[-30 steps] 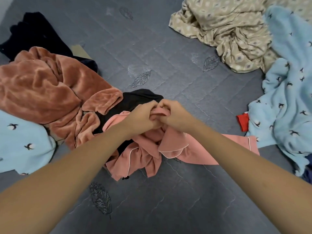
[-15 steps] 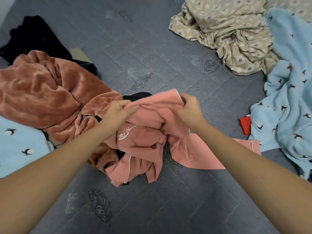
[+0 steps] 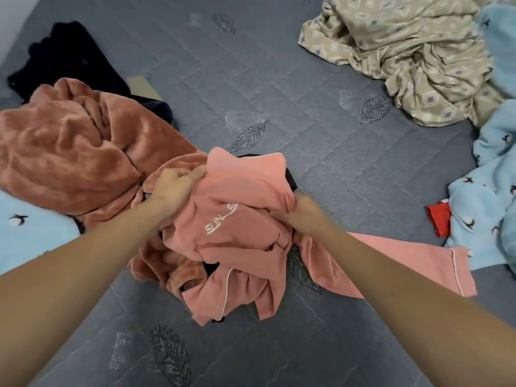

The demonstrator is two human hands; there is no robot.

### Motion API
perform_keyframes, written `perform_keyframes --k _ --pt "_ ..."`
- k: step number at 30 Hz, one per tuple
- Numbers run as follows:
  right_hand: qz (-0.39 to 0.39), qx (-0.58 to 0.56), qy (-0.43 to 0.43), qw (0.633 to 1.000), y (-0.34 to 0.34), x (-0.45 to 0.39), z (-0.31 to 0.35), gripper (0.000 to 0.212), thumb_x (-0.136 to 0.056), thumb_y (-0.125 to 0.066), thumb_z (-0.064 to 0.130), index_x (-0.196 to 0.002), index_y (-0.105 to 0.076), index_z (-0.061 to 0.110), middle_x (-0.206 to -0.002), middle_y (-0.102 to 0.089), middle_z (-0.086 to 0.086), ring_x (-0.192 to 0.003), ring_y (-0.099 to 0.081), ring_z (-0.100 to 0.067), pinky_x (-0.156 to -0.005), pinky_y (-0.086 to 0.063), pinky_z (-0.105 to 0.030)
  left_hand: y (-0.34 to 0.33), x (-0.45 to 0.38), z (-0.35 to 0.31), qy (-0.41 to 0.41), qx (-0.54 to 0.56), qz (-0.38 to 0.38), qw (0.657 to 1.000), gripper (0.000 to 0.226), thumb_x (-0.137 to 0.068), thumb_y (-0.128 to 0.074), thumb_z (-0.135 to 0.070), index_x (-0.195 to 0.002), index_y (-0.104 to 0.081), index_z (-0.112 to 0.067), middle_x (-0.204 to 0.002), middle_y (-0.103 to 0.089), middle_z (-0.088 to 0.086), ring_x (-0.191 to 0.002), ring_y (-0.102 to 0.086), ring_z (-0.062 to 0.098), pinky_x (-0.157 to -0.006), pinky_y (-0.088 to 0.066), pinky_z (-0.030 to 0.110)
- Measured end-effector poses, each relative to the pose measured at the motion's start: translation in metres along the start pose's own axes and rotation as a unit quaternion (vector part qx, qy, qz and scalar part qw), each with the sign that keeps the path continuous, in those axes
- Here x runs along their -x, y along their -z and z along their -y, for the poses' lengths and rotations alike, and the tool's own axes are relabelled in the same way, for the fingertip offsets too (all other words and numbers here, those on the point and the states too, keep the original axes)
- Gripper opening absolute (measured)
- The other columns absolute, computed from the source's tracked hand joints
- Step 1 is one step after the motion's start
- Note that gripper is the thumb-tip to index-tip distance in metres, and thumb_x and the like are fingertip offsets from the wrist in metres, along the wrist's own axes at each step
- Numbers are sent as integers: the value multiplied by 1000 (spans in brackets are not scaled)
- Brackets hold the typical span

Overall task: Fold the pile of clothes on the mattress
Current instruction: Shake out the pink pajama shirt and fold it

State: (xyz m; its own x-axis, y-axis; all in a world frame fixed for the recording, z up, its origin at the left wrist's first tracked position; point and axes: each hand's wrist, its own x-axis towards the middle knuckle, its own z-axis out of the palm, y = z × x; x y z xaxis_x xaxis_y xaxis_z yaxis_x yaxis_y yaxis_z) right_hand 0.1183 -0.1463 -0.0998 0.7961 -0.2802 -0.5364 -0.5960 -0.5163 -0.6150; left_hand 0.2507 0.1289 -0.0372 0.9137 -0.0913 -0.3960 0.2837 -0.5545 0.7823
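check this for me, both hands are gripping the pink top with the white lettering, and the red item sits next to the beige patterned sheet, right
Not quite. In the head view the red item lies against the light blue bird-print blanket, not the beige patterned sheet. Both the left hand and right hand do grip the pink top.

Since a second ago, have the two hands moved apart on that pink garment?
Yes. The left hand went left toward the rust fleece blanket; the right hand went right, spreading the pink garment.

A home bedroom: a grey quilted mattress [image 3: 307, 88] strewn with rumpled clothes [image 3: 69, 152] and a beige sheet [image 3: 405, 57].
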Motion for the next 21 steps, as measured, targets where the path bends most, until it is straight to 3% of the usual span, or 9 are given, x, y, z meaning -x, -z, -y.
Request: perform_keyframes --k 1,2,5,8,12,14,17,19,21 --pt "-23 -12 13 1000 -5 -4 0 43 -82 -84 47 -92 -63 10 -81 -60 3 -81 -56 -19 -70 -46 -35 0 -2 -1 -13 -11 8 1000 30 -96 -71 -41 -90 -75 -12 -83 -66 -7 -68 -55 -3 -66 -42 1" --pt "-47 -41 28 998 -8 -6 0 43 -82 -82 45 -83 -62 7 -72 -56 3 -75 -53 -18 -65 -41 -34 1 -5 -1 -37 -10 15 999 27 -100 -67 -34 -93 -76 -9 -84 -66 -7 -71 -56 -4 -66 -42 2" --pt "-101 -120 96 983 -3 -10 0 48 -81 -76 41 -73 -61 -4 -64 -46 -3 -65 -40 -14 -58 -31 -35 9 -7 -1 -93 -8 27 995 38 -103 -61 -25 -85 -74 5 -100 -72 -4 -95 -63 7 -93 -52 30" --pt "-74 -159 122 977 26 6 5 30 -95 -74 21 -67 -67 15 -62 -52 9 -63 -42 -6 -61 -35 -33 15 5 -18 -154 -22 16 988 27 -106 -55 -13 -90 -75 -4 -100 -74 -9 -95 -64 0 -90 -49 17" --pt "-83 -183 150 968 87 39 36 35 -103 -64 17 -68 -61 15 -63 -52 18 -64 -44 0 -64 -37 -27 36 31 -70 -233 -55 1 971 24 -104 -59 -12 -86 -71 -23 -85 -71 -21 -81 -60 -9 -80 -47 17" --pt "-111 -174 158 966 126 63 62 39 -104 -59 9 -69 -57 24 -59 -53 22 -60 -43 6 -62 -35 -17 48 43 -103 -242 -58 3 969 18 -102 -62 -12 -88 -74 -16 -84 -72 -17 -79 -60 -12 -79 -45 13" --pt "-145 -144 194 959 186 102 98 35 -104 -59 15 -69 -56 13 -66 -51 15 -62 -43 4 -62 -35 -19 73 73 -164 -249 -35 21 968 11 -97 -73 -16 -92 -77 -7 -90 -77 1 -83 -64 -3 -81 -49 18" --pt "-167 -109 220 955 228 130 125 36 -101 -55 25 -76 -58 -1 -71 -53 2 -66 -43 0 -65 -36 -25 98 94 -211 -259 -31 42 964 7 -94 -77 -18 -92 -79 -12 -91 -79 -1 -85 -66 -2 -82 -49 18" --pt "-194 -84 240 948 272 161 155 30 -104 -55 23 -81 -62 5 -73 -60 0 -69 -48 -1 -69 -39 -28 125 118 -263 -279 -36 47 958 7 -93 -77 -19 -92 -80 -13 -93 -79 -3 -87 -67 0 -83 -50 21"
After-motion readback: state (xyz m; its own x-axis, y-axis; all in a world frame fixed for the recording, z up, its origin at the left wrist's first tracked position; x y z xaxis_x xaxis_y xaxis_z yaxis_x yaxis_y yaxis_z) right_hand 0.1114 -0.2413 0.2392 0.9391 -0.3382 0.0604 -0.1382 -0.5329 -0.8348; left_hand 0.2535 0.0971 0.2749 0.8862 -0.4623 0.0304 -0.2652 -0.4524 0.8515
